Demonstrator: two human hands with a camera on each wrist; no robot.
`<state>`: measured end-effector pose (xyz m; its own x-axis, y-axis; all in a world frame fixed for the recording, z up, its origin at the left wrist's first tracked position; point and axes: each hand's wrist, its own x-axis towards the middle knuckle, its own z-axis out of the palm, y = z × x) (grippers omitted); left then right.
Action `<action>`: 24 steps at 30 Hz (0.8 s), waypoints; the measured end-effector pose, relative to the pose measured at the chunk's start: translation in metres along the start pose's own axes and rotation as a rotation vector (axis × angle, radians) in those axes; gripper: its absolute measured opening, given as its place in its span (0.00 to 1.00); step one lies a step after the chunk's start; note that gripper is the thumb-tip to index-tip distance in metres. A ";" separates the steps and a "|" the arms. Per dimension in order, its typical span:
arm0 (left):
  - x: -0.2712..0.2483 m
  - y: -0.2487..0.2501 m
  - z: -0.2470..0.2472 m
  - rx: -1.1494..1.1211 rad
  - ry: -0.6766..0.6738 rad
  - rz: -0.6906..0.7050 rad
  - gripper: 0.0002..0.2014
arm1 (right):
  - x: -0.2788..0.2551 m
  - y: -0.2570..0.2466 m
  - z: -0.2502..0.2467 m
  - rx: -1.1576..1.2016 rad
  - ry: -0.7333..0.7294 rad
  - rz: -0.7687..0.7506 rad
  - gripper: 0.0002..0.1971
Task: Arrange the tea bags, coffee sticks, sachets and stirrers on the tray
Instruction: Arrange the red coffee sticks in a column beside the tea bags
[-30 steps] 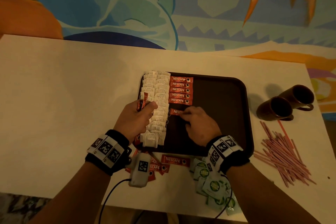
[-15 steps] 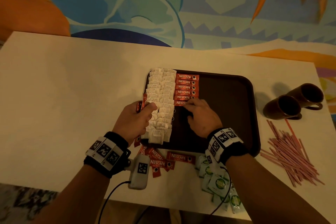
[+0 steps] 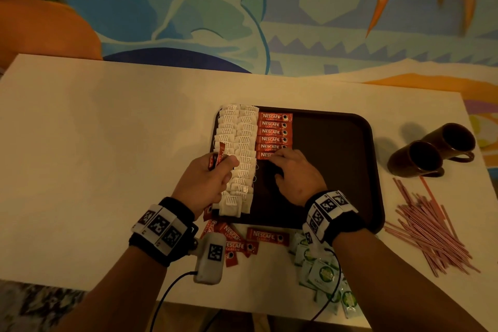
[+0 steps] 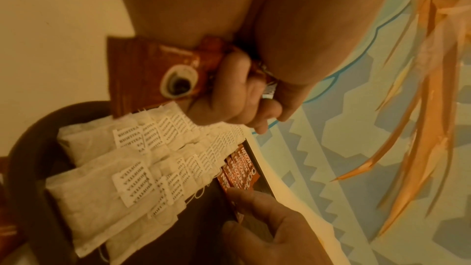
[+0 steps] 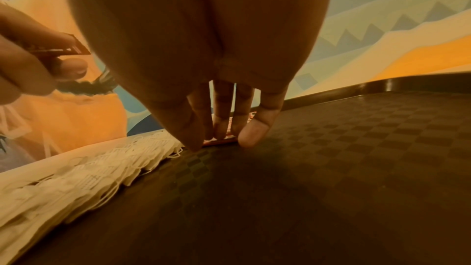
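Red coffee sticks (image 3: pixel 275 131) reading "NESCAFE CLASSIC" line the tray (image 3: pixel 350 159) beyond the right hand (image 3: pixel 295 174), whose straight fingertips press the nearest; the left hand (image 3: pixel 208 180) clutches spare sticks (image 3: pixel 217 159).

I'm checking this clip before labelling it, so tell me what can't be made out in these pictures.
- Head view: how many coffee sticks the left hand holds; its fingers cover them.
- Head view: the sixth coffee stick is partly under the right hand.
- Head view: some green sachets are hidden by the right wrist and forearm.
- Right wrist view: tea bags blurred, print unreadable.
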<state>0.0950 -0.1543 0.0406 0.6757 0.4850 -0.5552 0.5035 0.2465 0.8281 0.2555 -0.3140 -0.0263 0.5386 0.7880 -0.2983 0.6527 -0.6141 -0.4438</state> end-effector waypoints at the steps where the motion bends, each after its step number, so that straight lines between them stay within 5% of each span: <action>1: 0.000 0.000 0.000 -0.001 -0.003 0.000 0.20 | 0.000 -0.001 0.000 0.003 -0.002 -0.002 0.25; 8: -0.001 0.001 0.005 -0.041 -0.049 -0.056 0.08 | -0.006 -0.006 -0.012 0.126 0.074 -0.007 0.23; 12: -0.006 0.008 0.018 -0.084 -0.222 -0.084 0.11 | -0.016 -0.021 -0.032 0.486 0.214 -0.048 0.19; 17: -0.014 0.020 0.033 -0.013 -0.428 -0.019 0.13 | -0.025 -0.035 -0.054 0.697 0.118 -0.099 0.16; 24: -0.007 0.021 0.034 0.062 -0.396 0.057 0.14 | -0.029 -0.021 -0.063 0.865 0.182 -0.046 0.05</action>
<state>0.1194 -0.1812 0.0592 0.8525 0.1327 -0.5056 0.4826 0.1719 0.8588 0.2603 -0.3267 0.0446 0.6459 0.7469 -0.1579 0.0836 -0.2748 -0.9579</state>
